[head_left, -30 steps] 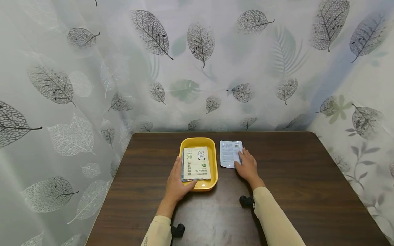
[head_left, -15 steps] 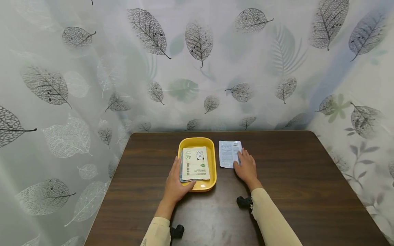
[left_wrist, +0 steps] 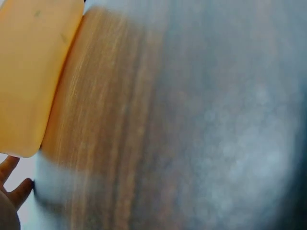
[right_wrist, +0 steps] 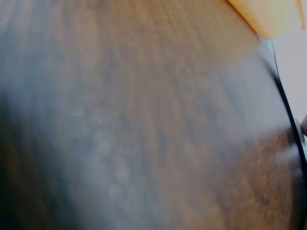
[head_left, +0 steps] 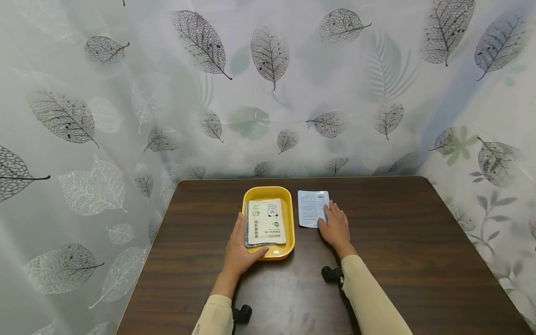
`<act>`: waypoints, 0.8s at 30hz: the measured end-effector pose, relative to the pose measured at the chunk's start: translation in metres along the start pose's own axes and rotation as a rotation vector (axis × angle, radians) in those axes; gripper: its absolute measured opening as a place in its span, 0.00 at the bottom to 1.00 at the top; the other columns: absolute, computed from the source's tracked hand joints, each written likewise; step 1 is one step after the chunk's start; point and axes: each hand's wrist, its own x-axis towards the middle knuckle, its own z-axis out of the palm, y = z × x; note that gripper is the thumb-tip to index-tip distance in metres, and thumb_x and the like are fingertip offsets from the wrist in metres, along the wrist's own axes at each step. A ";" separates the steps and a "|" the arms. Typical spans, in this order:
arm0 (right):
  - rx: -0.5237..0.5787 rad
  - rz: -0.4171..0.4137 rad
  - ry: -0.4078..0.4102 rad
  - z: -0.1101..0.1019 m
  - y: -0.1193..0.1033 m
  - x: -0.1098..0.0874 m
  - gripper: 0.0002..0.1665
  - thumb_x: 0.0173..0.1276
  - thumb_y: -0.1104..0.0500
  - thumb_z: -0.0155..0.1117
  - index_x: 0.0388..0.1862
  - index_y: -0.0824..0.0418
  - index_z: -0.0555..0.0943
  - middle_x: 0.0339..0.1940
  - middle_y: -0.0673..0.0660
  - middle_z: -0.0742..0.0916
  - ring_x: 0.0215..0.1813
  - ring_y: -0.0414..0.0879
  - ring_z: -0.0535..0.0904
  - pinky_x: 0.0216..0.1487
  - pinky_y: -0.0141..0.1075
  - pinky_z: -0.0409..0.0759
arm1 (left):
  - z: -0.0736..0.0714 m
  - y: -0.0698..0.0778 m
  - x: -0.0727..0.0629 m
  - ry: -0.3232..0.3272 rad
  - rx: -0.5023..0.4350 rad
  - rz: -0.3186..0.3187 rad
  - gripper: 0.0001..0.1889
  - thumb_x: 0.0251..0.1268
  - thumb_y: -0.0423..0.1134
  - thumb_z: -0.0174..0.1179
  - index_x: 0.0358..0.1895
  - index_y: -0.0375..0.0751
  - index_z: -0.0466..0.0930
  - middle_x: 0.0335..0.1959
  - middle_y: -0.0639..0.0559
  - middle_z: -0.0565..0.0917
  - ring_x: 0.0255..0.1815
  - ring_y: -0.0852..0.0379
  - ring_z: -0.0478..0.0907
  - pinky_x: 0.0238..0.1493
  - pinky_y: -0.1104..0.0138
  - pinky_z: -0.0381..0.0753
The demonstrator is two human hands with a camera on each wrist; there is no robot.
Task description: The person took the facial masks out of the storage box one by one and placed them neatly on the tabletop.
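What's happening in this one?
A person's left hand rests against the near-left corner of a yellow tray, where a cream packet lies on top of another. The right hand touches the right edge of a pale blue packet lying on the table, right of the tray.

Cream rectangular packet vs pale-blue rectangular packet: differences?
The cream rectangular packet lies inside the yellow plastic tray; the pale-blue rectangular packet lies on the brown wood-grain table. The cream one shows a panda-like drawing; the pale-blue one, small text and a barcode. Both carry print.
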 end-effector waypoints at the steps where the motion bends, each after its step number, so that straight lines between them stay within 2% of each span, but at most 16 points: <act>1: -0.001 -0.001 0.002 0.000 0.000 0.000 0.39 0.75 0.52 0.48 0.80 0.68 0.60 0.85 0.67 0.55 0.86 0.63 0.47 0.83 0.59 0.42 | 0.000 -0.001 0.000 -0.001 -0.020 0.002 0.62 0.41 0.60 0.78 0.82 0.44 0.55 0.85 0.45 0.51 0.83 0.39 0.56 0.73 0.38 0.64; 7: -0.005 -0.008 0.015 0.000 0.000 0.000 0.39 0.74 0.52 0.48 0.79 0.69 0.61 0.85 0.67 0.56 0.86 0.63 0.48 0.83 0.59 0.43 | -0.001 -0.003 -0.001 -0.017 -0.108 -0.007 0.69 0.33 0.58 0.82 0.83 0.45 0.51 0.86 0.52 0.47 0.84 0.41 0.51 0.75 0.38 0.62; 9: -0.004 -0.009 0.020 0.000 0.000 0.000 0.39 0.74 0.52 0.48 0.79 0.68 0.61 0.85 0.67 0.57 0.85 0.63 0.48 0.83 0.59 0.43 | -0.001 -0.004 -0.001 -0.017 -0.113 0.001 0.70 0.31 0.59 0.83 0.82 0.44 0.51 0.86 0.49 0.48 0.84 0.40 0.52 0.74 0.37 0.63; 12: -0.001 -0.008 0.025 0.001 0.001 0.001 0.39 0.73 0.51 0.48 0.79 0.68 0.62 0.85 0.67 0.57 0.85 0.63 0.49 0.83 0.59 0.44 | -0.001 -0.007 -0.002 -0.014 -0.106 0.035 0.72 0.29 0.61 0.84 0.82 0.42 0.51 0.86 0.46 0.48 0.84 0.39 0.52 0.73 0.37 0.63; 17: -0.005 -0.003 0.020 0.000 0.001 0.002 0.40 0.73 0.51 0.47 0.79 0.68 0.61 0.85 0.67 0.57 0.86 0.63 0.48 0.83 0.59 0.43 | -0.001 -0.011 -0.002 -0.008 -0.071 0.094 0.73 0.29 0.70 0.80 0.82 0.40 0.53 0.86 0.45 0.49 0.83 0.38 0.55 0.72 0.38 0.67; 24: 0.014 -0.001 0.027 -0.001 0.001 0.001 0.39 0.73 0.51 0.48 0.79 0.69 0.62 0.84 0.67 0.58 0.86 0.62 0.49 0.83 0.58 0.43 | -0.002 -0.017 -0.004 0.016 0.023 0.210 0.53 0.48 0.68 0.70 0.75 0.41 0.67 0.84 0.40 0.54 0.76 0.34 0.66 0.62 0.38 0.77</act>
